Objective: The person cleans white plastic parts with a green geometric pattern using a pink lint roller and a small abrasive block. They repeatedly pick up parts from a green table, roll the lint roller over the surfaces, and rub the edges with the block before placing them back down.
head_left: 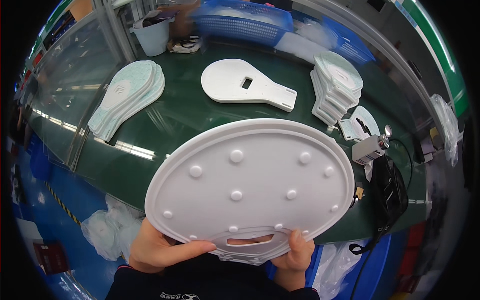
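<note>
Close in front of me, tilted up, is a large oval white plastic cover [265,175]. It has a raised rim, several round bumps and a slot by its lower edge. My left hand [157,248] is closed on the lower left edge, thumb lying on the face beside the slot. At the lower right edge my right hand [295,252] grips it too, thumb upright against the face. The other fingers of both hands are mostly hidden behind the cover. Beyond it, a white paddle-shaped plastic part [227,82] with a rectangular hole lies flat on the green table [185,112].
Paddle-shaped parts are stacked at left [127,92] and right [337,85]. A smaller white part [362,122], a white bottle with a metal top [367,150] and a black bag [390,187] lie at right. Blue baskets [245,27] and a pale bucket [151,40] stand behind.
</note>
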Available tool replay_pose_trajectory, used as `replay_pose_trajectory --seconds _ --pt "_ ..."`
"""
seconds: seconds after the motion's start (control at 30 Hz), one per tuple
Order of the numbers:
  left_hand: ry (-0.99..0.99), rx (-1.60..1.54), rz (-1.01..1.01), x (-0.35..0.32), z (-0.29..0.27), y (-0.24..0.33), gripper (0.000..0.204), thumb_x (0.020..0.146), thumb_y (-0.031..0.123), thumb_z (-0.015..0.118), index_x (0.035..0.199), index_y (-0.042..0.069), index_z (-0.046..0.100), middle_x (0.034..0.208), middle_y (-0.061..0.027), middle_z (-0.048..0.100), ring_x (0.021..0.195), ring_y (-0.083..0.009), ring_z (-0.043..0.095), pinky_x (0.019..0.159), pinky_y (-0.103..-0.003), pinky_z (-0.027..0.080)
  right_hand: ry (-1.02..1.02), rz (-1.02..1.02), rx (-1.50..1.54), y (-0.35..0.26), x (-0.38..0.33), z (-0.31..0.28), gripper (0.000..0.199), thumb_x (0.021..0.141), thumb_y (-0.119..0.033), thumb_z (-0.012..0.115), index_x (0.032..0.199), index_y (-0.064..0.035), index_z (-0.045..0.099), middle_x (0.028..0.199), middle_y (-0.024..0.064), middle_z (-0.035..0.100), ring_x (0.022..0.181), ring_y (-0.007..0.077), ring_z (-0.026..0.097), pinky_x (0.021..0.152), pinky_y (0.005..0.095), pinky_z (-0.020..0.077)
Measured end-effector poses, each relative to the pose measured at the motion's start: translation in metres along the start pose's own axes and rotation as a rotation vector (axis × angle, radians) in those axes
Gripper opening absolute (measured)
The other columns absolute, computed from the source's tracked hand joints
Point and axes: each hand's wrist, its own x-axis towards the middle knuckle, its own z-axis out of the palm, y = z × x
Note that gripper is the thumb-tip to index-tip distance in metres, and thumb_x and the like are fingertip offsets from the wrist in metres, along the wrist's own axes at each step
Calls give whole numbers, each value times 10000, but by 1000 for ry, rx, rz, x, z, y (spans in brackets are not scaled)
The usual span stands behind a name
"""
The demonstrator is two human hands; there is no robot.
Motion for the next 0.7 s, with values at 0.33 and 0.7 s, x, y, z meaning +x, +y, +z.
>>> replay_pose_trajectory --seconds 0.33,0.7 --pt "-385 169 107 6 -7 13 392 722 -6 624 1083 -41 475 926 -98 597 850 -124 551 722 -233 434 22 -159 46 18 -17 -32 585 831 -249 449 1265 32 176 1216 262 330 1071 432 398 751 627 405" --pt "-421 150 147 6 -9 10 452 703 -16 639 1112 -45 448 957 -113 585 877 -140 552 726 -238 433 -76 -212 160 18 -16 -27 539 831 -205 456 1252 35 221 1208 235 362 1068 370 428 838 555 386"
